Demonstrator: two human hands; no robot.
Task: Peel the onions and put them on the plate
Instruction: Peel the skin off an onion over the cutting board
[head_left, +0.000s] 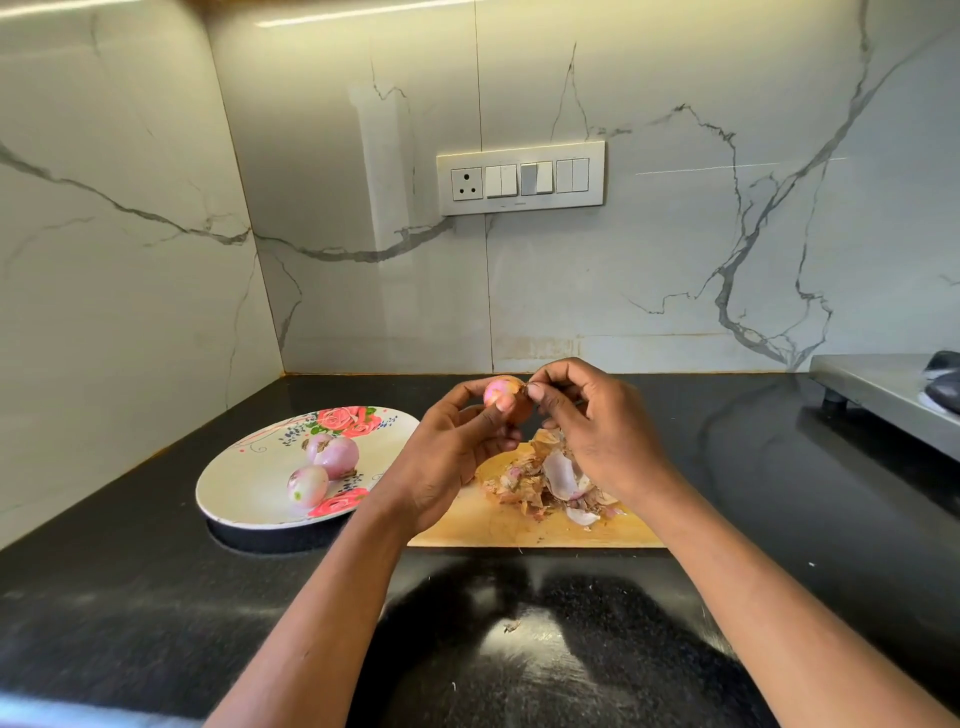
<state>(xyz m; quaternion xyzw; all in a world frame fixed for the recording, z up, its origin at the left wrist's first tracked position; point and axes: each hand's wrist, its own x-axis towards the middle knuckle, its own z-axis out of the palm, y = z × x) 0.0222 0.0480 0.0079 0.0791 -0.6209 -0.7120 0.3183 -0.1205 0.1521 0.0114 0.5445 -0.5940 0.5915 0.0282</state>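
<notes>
**Onion half peeled, held over the cutting board**

The person holds a small onion (503, 396) up in the air above the far edge of the wooden cutting board (524, 525). The left hand (457, 452) grips it from the left, fingers and thumb curled round it, pink flesh showing on the left side, brown skin on the right side. The right hand (592, 421) pinches a bit of the dry skin at the onion's right end between thumb and forefinger, the other fingers curled.

Under the hands, a pile of onion peels (550, 480) lies on the board, brown papery bits mixed with pale pink-white layers.

Left of the board, touching or just beside it, a white plate with rose print (244, 478) sits on the black desk (130, 597). Two peeled onions lie in it, near the middle: the bigger one (337, 454) farther, the smaller one (307, 486) nearer, touching each other.

Marble-look wall behind, with a switch panel (521, 177) at centre. At far right a steel stove edge (883, 395) on the desk. A small scrap of peel (511, 626) lies on the near desk between the forearms.
</notes>
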